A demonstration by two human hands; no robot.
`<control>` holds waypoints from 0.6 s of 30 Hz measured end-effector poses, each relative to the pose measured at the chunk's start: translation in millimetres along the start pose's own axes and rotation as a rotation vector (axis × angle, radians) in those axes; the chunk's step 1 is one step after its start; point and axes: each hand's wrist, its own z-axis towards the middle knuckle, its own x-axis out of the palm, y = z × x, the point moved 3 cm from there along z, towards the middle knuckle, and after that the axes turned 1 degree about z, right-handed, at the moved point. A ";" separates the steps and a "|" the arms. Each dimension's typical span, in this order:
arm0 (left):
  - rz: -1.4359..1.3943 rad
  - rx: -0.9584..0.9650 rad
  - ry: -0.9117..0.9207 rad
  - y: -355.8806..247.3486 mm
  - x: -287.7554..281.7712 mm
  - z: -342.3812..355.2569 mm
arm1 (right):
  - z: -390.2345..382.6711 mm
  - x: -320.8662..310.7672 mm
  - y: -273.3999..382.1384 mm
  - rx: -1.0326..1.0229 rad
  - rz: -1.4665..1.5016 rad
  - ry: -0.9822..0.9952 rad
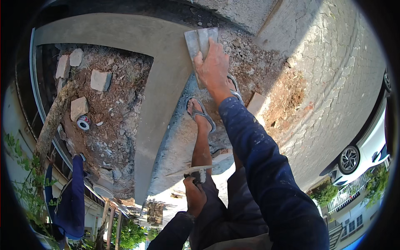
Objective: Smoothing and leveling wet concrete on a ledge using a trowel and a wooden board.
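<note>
My right hand (215, 68) grips a grey, mortar-smeared plastering float (192, 45) with a ridge along its middle. The float lies against the corner of a smooth, wet-looking cement ledge (166, 62), near its outer edge. My left hand (196, 199), lower and close to my legs, is closed round the dark handle of a flat trowel (192, 169). That trowel's thin blade shows nearly edge-on, away from the ledge. Part of each handle is hidden by my fingers.
Inside the ledge lie rubble soil (116, 112), broken blocks (101, 80), a can (83, 122) and a tree trunk (54, 116). My sandalled feet (200, 112) stand beside the outer edge. Paving (333, 91) and a white car (366, 154) are at right; dark blue cloth (71, 200) hangs lower left.
</note>
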 end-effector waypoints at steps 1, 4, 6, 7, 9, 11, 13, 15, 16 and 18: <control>-0.006 0.005 0.003 -2.7 1.3 0.5 | -17.1 11.4 6.2 -0.051 -0.044 0.083; -0.027 -0.015 0.013 -6.6 0.9 1.9 | -94.9 40.0 30.4 -0.291 -0.136 0.390; -0.002 -0.005 0.015 -4.9 -1.2 3.3 | -132.3 42.9 49.3 -0.406 -0.110 0.571; -0.001 -0.005 0.013 -3.8 -2.1 3.0 | -127.7 41.5 50.2 -0.408 -0.108 0.570; -0.039 0.003 0.000 -1.8 -3.8 0.5 | -98.6 26.3 46.4 -0.252 -0.048 0.372; -0.020 -0.003 0.005 -5.2 -6.0 0.5 | -38.5 13.1 36.7 -0.091 -0.079 0.227; -0.005 0.000 0.007 -6.8 -4.4 0.9 | -4.1 16.3 31.5 -0.050 -0.128 0.188; -0.004 -0.012 0.013 -5.5 -2.4 0.5 | -9.7 21.5 31.3 -0.009 -0.172 0.148; -0.008 -0.006 0.015 -7.4 -0.8 2.8 | -36.6 36.3 35.8 -0.144 -0.142 0.257; -0.008 -0.013 0.032 -7.6 -3.6 2.4 | -80.1 36.9 46.2 -0.277 -0.105 0.371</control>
